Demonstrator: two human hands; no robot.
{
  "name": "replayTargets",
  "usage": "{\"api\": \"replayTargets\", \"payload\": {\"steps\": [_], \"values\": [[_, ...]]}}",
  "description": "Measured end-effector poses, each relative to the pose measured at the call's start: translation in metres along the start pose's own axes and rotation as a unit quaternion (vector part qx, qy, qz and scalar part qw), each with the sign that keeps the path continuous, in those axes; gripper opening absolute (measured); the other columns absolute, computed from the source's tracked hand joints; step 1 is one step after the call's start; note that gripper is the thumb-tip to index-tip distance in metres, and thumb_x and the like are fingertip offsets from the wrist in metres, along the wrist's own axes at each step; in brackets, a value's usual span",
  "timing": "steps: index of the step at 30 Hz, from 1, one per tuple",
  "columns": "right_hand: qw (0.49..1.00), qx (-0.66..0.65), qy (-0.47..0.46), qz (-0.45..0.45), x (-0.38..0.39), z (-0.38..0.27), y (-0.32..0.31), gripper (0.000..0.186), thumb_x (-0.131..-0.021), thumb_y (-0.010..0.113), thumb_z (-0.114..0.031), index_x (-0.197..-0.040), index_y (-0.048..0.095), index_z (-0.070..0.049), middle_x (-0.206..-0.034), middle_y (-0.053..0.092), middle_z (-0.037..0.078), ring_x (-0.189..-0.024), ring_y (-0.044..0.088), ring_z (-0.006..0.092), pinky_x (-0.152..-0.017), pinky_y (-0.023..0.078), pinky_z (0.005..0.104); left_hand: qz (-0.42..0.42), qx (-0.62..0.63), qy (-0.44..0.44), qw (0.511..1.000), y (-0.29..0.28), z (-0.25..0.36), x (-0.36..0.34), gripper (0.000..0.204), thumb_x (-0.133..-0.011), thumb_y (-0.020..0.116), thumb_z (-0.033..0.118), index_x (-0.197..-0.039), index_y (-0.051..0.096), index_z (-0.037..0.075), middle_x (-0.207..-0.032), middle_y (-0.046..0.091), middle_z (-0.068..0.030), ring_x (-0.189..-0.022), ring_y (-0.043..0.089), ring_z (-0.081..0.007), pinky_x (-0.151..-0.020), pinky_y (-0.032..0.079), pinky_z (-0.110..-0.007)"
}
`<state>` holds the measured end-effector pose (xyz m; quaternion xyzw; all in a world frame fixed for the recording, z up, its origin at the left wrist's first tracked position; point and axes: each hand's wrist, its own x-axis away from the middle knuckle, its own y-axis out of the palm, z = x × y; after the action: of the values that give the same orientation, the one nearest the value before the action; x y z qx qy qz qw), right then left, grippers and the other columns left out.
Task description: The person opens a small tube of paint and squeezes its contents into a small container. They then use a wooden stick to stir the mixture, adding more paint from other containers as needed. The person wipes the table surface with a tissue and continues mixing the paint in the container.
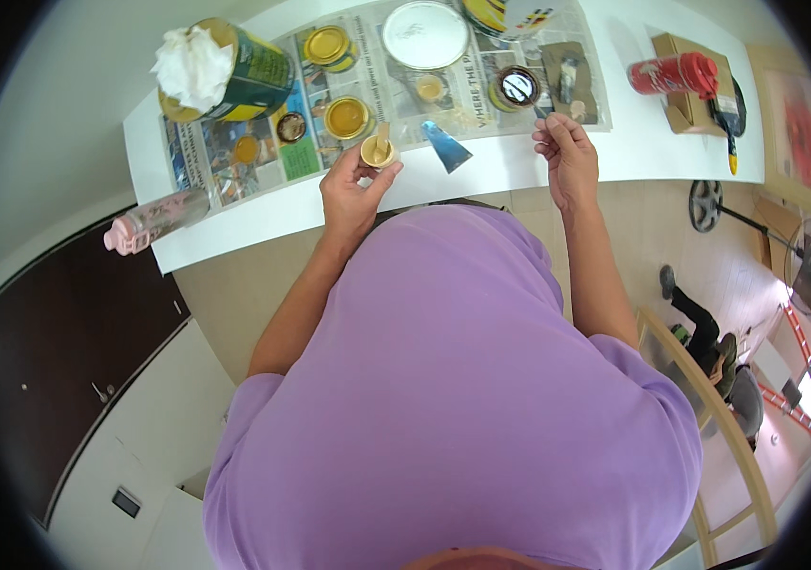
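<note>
My left hand (353,198) is wrapped round a small pale cup (379,154) with yellowish contents. A flat wooden stick (382,139) stands tilted in the cup. Over the near edge of the table, my right hand (567,157) pinches a thin dark strip, too small to name, next to an open tin of dark brown liquid (519,85). Between my hands lies a blue metal scraper blade (446,147), half on the newspaper (453,100). Close to the cup stands an open tin of yellow-brown paste (347,119).
A large green can topped with white cloth (198,71) stands far left, near a pink bottle (153,223). Another yellow tin (329,46) and a round white lid (426,35) are at the back. Right are a red bottle (667,74) and a brush (732,128). A person (724,366) is at lower right.
</note>
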<state>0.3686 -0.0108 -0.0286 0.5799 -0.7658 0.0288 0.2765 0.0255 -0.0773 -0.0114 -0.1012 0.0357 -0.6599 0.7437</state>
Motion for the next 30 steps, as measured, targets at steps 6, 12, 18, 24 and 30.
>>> {"api": "replayTargets", "payload": {"steps": [6, 12, 18, 24, 30], "values": [[0.975, -0.071, 0.143, -0.157, 0.049, 0.009, 0.118, 0.036, -0.104, 0.074, -0.013, -0.133, 0.059, 0.001, -0.117, 0.076, 0.015, -0.106, 0.075, 0.0236, -0.09, 0.059, 0.0339, 0.113, 0.022, -0.018, 0.993, -0.057, 0.0, 0.03, 0.037, -0.095, 0.085, 0.003, -0.129, 0.072, -0.003, -0.116, 0.076, -0.0067, -0.099, 0.072, -0.0118, -0.087, 0.059, -0.028], [0.915, -0.114, 0.312, -0.228, 0.076, 0.066, 0.206, 0.034, -0.11, 0.068, -0.015, -0.136, 0.055, 0.002, -0.127, 0.071, 0.016, -0.118, 0.071, 0.0271, -0.103, 0.058, 0.0379, 0.195, 0.016, -0.055, 0.979, -0.123, 0.0, 0.07, 0.036, -0.099, 0.081, 0.003, -0.132, 0.068, -0.004, -0.119, 0.075, -0.0073, -0.105, 0.071, -0.013, -0.092, 0.058, -0.028], [0.925, -0.109, 0.324, -0.164, 0.081, 0.138, 0.251, 0.029, -0.112, 0.063, -0.014, -0.135, 0.056, 0.002, -0.129, 0.068, 0.015, -0.115, 0.069, 0.0255, -0.103, 0.057, 0.0367, 0.185, 0.024, -0.064, 0.98, -0.178, -0.017, 0.094, 0.038, -0.1, 0.081, 0.004, -0.134, 0.067, -0.004, -0.119, 0.075, -0.0072, -0.104, 0.07, -0.0124, -0.092, 0.057, -0.028], [0.959, -0.11, 0.253, -0.065, 0.077, 0.183, 0.287, 0.03, -0.111, 0.064, -0.013, -0.134, 0.056, 0.002, -0.119, 0.072, 0.014, -0.104, 0.072, 0.0248, -0.093, 0.06, 0.0355, 0.156, -0.006, -0.054, 0.986, -0.233, -0.028, 0.089, 0.037, -0.1, 0.081, 0.005, -0.133, 0.068, -0.004, -0.12, 0.075, -0.0078, -0.104, 0.071, -0.0127, -0.092, 0.057, -0.028], [0.992, 0.037, 0.121, -0.005, 0.097, 0.187, 0.3, 0.043, -0.102, 0.078, -0.022, -0.131, 0.059, 0.005, -0.098, 0.077, 0.016, -0.076, 0.073, 0.0204, -0.067, 0.06, 0.03, 0.144, 0.029, -0.034, 0.988, -0.28, -0.047, 0.095, 0.036, -0.1, 0.08, 0.004, -0.133, 0.068, -0.004, -0.119, 0.075, -0.0071, -0.105, 0.071, -0.0121, -0.092, 0.057, -0.028]]}}
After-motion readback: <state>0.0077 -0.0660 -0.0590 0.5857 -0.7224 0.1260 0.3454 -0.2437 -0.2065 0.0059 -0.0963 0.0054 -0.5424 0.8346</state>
